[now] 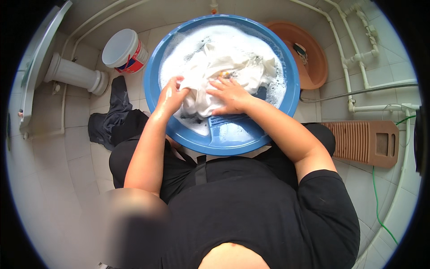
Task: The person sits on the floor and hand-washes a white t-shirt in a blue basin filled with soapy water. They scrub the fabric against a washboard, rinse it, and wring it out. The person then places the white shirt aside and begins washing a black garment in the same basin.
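Observation:
A large blue basin full of white suds stands between my knees. In it lies a bunched, wet white cloth garment; its exact kind is hidden by the folds. At the garment's near left edge, my left hand pinches the fabric between thumb and fingers. My right hand rests on the garment with its fingers spread, just above the basin's ridged, built-in washboard. A small orange-yellow patch shows beyond the right fingers; I cannot tell what it is.
A white bucket stands at the far left, near a fallen-looking white pedestal. Dark clothing lies on the tiled floor. Behind the basin's right side is a brown tub. A brown washboard, pipes and a green hose are at right.

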The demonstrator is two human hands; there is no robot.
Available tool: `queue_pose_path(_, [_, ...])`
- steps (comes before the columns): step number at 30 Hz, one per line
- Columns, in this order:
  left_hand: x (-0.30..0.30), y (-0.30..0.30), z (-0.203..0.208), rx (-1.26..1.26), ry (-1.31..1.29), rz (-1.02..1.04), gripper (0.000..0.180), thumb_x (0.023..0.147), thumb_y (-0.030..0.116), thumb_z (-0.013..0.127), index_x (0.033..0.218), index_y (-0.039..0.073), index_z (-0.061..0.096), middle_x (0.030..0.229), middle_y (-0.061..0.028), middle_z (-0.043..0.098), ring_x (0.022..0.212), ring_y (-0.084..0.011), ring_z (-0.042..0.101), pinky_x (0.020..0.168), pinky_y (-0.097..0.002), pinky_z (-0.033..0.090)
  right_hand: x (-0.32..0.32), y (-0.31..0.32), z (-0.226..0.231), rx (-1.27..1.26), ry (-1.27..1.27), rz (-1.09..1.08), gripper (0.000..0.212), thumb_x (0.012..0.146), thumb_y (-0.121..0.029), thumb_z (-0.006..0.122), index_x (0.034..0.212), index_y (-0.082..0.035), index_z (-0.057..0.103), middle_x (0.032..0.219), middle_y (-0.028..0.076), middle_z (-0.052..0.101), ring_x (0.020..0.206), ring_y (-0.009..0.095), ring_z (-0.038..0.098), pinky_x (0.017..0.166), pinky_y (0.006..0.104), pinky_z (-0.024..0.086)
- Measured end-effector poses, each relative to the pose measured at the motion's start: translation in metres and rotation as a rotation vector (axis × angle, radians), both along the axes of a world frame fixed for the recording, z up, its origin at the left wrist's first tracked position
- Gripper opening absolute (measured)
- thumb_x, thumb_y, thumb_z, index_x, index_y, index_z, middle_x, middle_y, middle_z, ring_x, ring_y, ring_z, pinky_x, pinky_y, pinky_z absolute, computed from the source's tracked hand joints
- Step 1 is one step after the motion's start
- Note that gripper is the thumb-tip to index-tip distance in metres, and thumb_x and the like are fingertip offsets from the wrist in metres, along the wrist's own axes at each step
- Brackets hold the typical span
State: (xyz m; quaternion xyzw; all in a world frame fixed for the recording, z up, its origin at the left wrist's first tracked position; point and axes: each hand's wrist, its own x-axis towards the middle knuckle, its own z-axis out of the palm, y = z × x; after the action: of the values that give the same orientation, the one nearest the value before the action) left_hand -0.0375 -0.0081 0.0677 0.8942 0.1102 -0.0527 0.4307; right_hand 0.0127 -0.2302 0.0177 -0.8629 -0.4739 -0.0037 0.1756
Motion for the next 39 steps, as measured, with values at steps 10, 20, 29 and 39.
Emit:
queue_pose_path(10, [-0.019, -0.023, -0.028, 0.485, 0.071, -0.234, 0.076, 0.068, 0.03, 0.07, 0.131, 0.008, 0.034, 0.122, -0.0224, 0.043, 0.109, -0.0344, 0.048, 0.093, -0.0378, 0.039, 0.082, -0.046, -0.023, 0.673, 0.953, -0.821, 0.036, 0.079, -0.032, 0.055, 0.097, -0.001, 0.062, 0.094, 0.015, 0.061, 0.086, 0.026, 0.058, 0.078, 0.0362, 0.046])
queue_pose_path(20, [0.005, 0.002, -0.033, -0.014, -0.452, -0.295, 0.026, 0.073, 0.017, 0.064, 0.096, 0.005, 0.059, 0.101, -0.0085, 0.06, 0.096, -0.0267, 0.055, 0.089, -0.0376, 0.041, 0.035, -0.031, -0.009, 0.12, 0.128, -0.279, 0.034, 0.076, -0.031, 0.063, 0.098, -0.006, 0.063, 0.116, 0.015, 0.052, 0.111, 0.034, 0.045, 0.096, 0.0385, 0.036])
queue_pose_path(29, [0.006, -0.04, -0.029, -1.904, -0.047, 0.489, 0.038, 0.088, 0.032, 0.047, 0.11, 0.001, 0.051, 0.102, -0.0144, 0.059, 0.097, -0.0278, 0.056, 0.086, -0.0388, 0.046, -0.026, 0.038, 0.047, 0.769, 0.353, -0.225, 0.021, 0.074, -0.018, 0.064, 0.076, -0.001, 0.052, 0.11, 0.015, 0.052, 0.099, 0.033, 0.05, 0.082, 0.0366, 0.042])
queue_pose_path(39, [-0.004, -0.077, -0.011, -1.677, 0.185, 0.641, 0.028, 0.088, 0.034, 0.042, 0.096, 0.01, 0.054, 0.09, -0.0049, 0.059, 0.088, -0.0188, 0.056, 0.081, -0.033, 0.046, -0.018, 0.064, 0.021, 0.618, 0.155, -0.441, 0.027, 0.071, -0.026, 0.064, 0.058, -0.008, 0.05, 0.062, 0.013, 0.053, 0.057, 0.032, 0.053, 0.05, 0.0385, 0.043])
